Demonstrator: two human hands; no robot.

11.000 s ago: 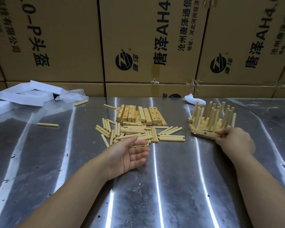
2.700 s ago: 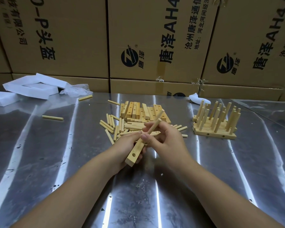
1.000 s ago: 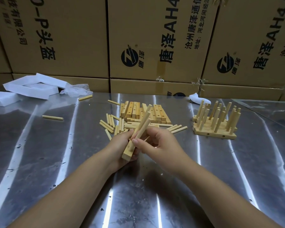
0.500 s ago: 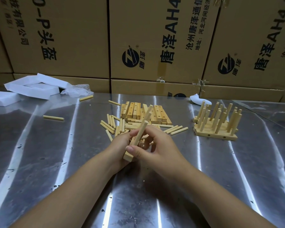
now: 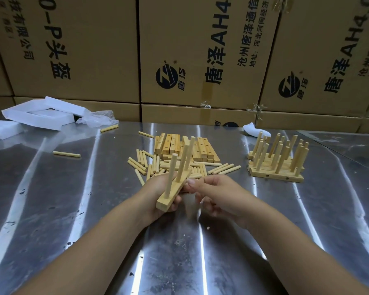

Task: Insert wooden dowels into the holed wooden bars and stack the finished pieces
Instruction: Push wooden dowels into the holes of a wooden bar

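Clearly the pegging step looks close to done for this piece. The left hand [image 5: 158, 195] wraps its grip round the underside of a holed bar [image 5: 171, 199], held tilted above the counter [image 5: 51, 209] in front of the person, near end low and far end raised. Three dowels [image 5: 183, 165] stand in the bar, one near the low end and two further up, all leaning away a little. The right hand [image 5: 219, 194] sits just beside the bar's far end with fingers curled and thumb tip close to the wood; blur hides whether its grip pinches the bar or holds nothing. Beyond the hands lie the loose dowels [image 5: 146, 165] and, behind them, the empty bars [image 5: 201, 145] in a flat row. The finished pieces [image 5: 275, 170] stand stacked well off to the right, dowels up. This bar seems full, so the next move is probably to carry it right and set it on that stack, level enough that its dowels clear those already standing.
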